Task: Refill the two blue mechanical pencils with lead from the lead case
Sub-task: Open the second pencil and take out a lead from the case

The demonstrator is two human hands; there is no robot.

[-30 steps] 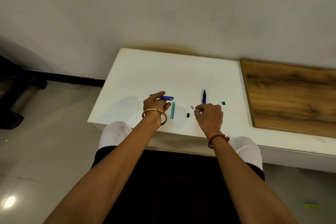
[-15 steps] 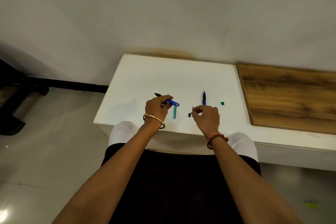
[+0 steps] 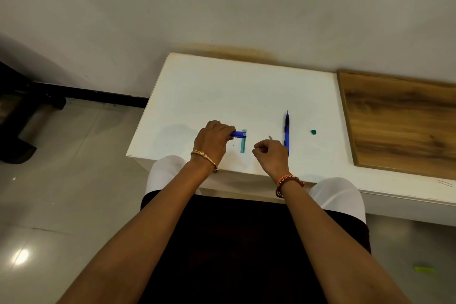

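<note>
My left hand (image 3: 213,142) grips one blue mechanical pencil (image 3: 238,134) just above the white table, its open back end pointing right. The teal lead case (image 3: 243,143) lies on the table right below that end. The second blue pencil (image 3: 286,131) lies further right with its tip pointing away from me. My right hand (image 3: 271,153) hovers between the case and that pencil, with thumb and fingertips pinched together. The small black cap that lay there is hidden, apparently in the pinch. A small grey piece (image 3: 270,137) lies just beyond my right hand.
A small teal cap (image 3: 313,132) lies right of the second pencil. The white table (image 3: 222,86) ends at a front edge just below my wrists. A wooden board (image 3: 399,118) adjoins it on the right. The wall stands close behind, with tiled floor to the left.
My left hand turned its pencil level, with the open end to the right above the case. My right hand drew back from the grey piece and closed over the black cap's spot.
</note>
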